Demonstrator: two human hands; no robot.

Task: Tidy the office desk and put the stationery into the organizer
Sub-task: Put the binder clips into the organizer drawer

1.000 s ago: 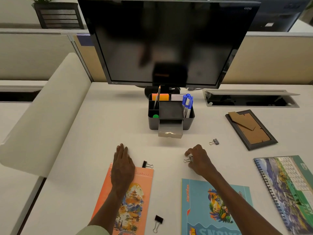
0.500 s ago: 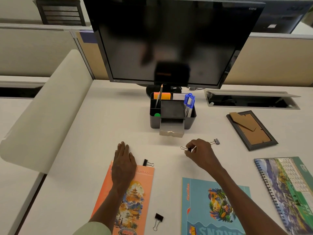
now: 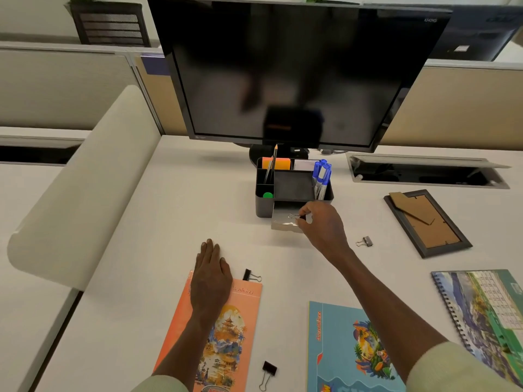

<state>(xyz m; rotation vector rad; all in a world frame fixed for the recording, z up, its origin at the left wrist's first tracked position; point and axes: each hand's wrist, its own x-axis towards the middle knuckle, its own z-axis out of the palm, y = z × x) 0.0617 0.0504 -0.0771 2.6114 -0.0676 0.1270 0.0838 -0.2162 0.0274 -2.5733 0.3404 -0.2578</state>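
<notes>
A dark grey organizer (image 3: 261,206) stands in front of the monitor, its small drawer (image 3: 281,223) pulled open. It holds a pencil, blue markers, sticky notes and a green item. My right hand (image 3: 322,227) pinches a binder clip (image 3: 295,216) just over the open drawer. My left hand (image 3: 210,274) lies flat on the top of an orange notebook (image 3: 237,329). Loose binder clips lie on the desk: a black one (image 3: 250,275) beside my left hand, another black one (image 3: 268,373) near the front edge, a silver one (image 3: 365,241) to the right.
A large black monitor (image 3: 294,72) stands behind the organizer. A blue notebook (image 3: 339,352) lies at the front, a spiral calendar (image 3: 486,312) at the right edge, a face-down picture frame (image 3: 427,222) beyond it. An open cable tray (image 3: 424,174) is at back right, a cream divider (image 3: 85,188) at left.
My right hand has lifted a binder clip from the desk and carried it forward to the organizer's open drawer. My left hand has stayed on the orange notebook.
</notes>
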